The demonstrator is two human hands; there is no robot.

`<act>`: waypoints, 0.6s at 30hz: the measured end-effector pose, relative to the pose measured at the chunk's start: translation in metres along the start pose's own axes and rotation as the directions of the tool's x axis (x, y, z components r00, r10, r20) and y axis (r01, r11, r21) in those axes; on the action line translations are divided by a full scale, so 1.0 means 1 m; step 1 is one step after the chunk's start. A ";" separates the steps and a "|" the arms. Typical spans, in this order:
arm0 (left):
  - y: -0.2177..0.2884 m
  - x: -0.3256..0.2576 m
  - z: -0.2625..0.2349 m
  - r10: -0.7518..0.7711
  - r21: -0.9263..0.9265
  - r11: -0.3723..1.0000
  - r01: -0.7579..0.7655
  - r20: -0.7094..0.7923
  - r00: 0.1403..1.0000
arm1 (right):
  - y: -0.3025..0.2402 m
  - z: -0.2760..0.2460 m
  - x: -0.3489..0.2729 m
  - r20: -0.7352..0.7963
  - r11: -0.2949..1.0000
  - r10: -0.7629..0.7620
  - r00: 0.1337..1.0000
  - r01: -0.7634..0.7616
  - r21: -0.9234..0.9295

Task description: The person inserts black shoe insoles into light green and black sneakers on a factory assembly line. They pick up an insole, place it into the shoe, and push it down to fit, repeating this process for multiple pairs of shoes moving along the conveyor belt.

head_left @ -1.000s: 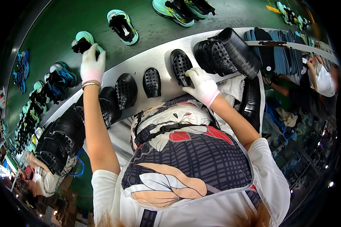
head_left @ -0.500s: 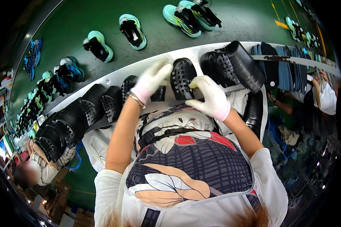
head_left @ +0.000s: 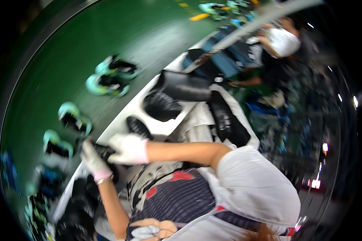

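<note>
Both my white-gloved hands meet over a dark shoe piece at the left of the bench, smeared by motion. My right hand reaches across from the right, its fingers closed on the piece. My left hand is upright against its other side, the fingers too blurred to tell their grip. Beyond the right hand, a black perforated clog-like shoe piece lies on the white bench edge. Farther right are a rounded stack of black pieces and a long curved black stack.
Teal-and-black shoes stand on the green surface past the bench. More black pieces line the lower left. At the upper right, blue-grey flat pieces lie near a metal bar. Another person is beyond.
My view has swung to the right. My right hand has left the perforated piece in the middle and moved left across to my left hand, at a dark shoe piece.
</note>
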State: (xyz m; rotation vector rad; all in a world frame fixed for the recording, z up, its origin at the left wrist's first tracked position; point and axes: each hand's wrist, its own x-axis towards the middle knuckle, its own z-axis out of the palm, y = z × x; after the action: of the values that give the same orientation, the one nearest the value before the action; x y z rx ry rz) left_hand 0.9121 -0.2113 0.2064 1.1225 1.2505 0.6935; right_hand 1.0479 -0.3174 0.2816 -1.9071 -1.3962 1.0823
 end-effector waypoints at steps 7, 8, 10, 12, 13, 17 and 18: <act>-0.005 0.030 -0.014 0.000 -0.173 0.985 0.004 0.023 1.000 | -0.008 0.026 0.030 -0.025 0.997 0.076 0.997 -0.075 0.009; -0.005 0.032 -0.018 -0.018 -0.174 0.985 0.021 0.021 1.000 | -0.010 0.029 0.034 -0.020 0.997 0.076 0.997 -0.076 0.011; -0.003 0.040 -0.022 -0.015 -0.206 0.978 0.009 -0.029 0.999 | -0.016 0.036 0.045 0.007 0.996 0.091 0.996 -0.091 -0.022; -0.010 0.049 -0.046 -0.162 -0.128 0.974 0.187 0.185 0.969 | -0.020 0.033 0.055 0.085 0.993 0.118 0.989 -0.115 -0.042; -0.027 0.056 -0.054 -0.075 -0.078 0.993 0.092 0.208 0.975 | -0.018 0.037 0.059 0.056 0.994 0.095 0.994 -0.092 -0.057; -0.028 0.072 -0.057 0.124 0.492 0.850 -0.186 0.157 0.980 | -0.005 0.026 0.086 0.096 0.944 0.294 0.951 -0.274 -0.184; -0.020 0.075 -0.060 0.384 0.567 0.685 -0.457 0.251 0.889 | 0.007 0.027 0.088 0.035 0.961 0.259 0.965 -0.254 -0.110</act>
State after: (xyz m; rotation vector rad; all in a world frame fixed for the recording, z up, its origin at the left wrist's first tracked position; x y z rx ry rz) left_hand 0.8683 -0.1344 0.1635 2.0209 1.1521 0.5491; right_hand 1.0413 -0.2374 0.2361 -2.1986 -1.2784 1.2038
